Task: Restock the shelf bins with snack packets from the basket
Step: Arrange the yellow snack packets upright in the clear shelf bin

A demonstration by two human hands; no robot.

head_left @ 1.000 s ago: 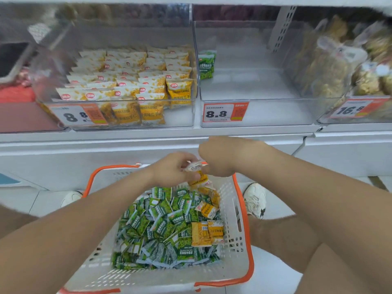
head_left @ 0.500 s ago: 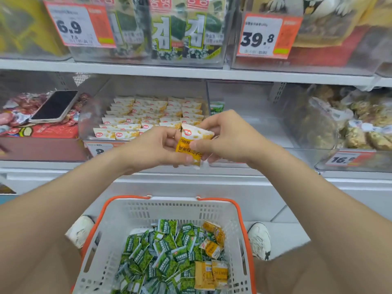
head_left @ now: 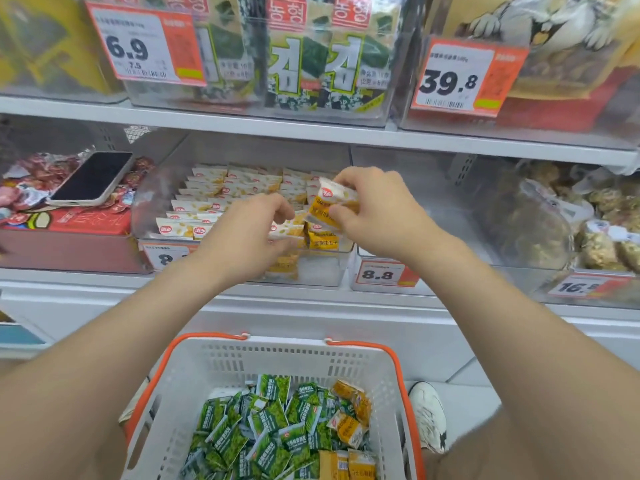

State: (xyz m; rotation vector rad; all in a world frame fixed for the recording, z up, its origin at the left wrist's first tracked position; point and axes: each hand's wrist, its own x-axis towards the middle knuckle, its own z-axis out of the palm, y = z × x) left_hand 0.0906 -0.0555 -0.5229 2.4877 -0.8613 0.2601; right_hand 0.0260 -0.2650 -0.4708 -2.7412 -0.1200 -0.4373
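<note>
While the right hand (head_left: 377, 216) pinched yellow packets (head_left: 329, 209) at frame ctr, over the clear bin (head_left: 322, 271), the left hand (head_left: 242, 237) had fingers curled just beside; its grip I could not tell.

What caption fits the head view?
Right hand holds yellow packets at the bin, left hand alongside; basket below.

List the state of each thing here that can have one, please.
right hand: fingers pinch yellow snack packets over the middle bin.
left hand: fingers curled at that bin's front; grip unclear.
middle bin: nearly full, packets in rows.
right-hand bin: no packets visible.
basket: partly filled, mostly green snack packets.
phone: screen dark, lying on red sweets.
</note>
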